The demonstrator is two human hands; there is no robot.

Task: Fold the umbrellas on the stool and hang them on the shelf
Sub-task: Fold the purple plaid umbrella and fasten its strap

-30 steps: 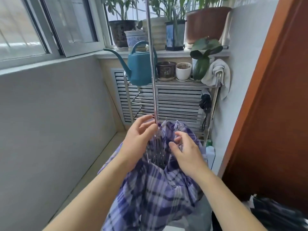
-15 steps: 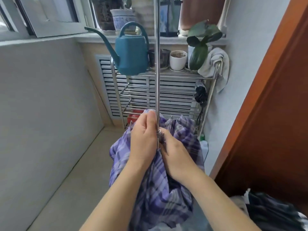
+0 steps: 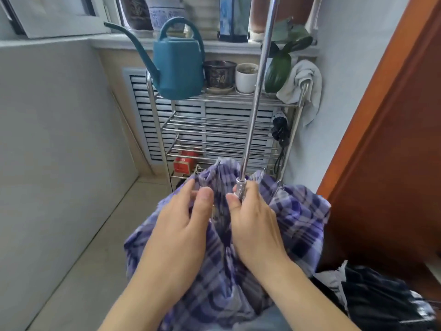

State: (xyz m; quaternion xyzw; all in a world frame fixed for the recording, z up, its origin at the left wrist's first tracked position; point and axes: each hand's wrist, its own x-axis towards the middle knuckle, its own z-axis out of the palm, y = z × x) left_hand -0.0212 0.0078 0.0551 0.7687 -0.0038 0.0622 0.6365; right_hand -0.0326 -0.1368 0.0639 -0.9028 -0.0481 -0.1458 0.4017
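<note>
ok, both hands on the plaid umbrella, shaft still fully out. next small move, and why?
Probably gather the loose canopy around the shaft with the left hand. The right hand already grips the runner at the shaft's base, while the left only rests on the fabric, which bulges out unevenly on both sides. Tidying the folds first should make collapsing the shaft easier.

left hand (image 3: 183, 220) off shaft (image 3: 256, 91), onto canopy (image 3: 298, 218)
</note>
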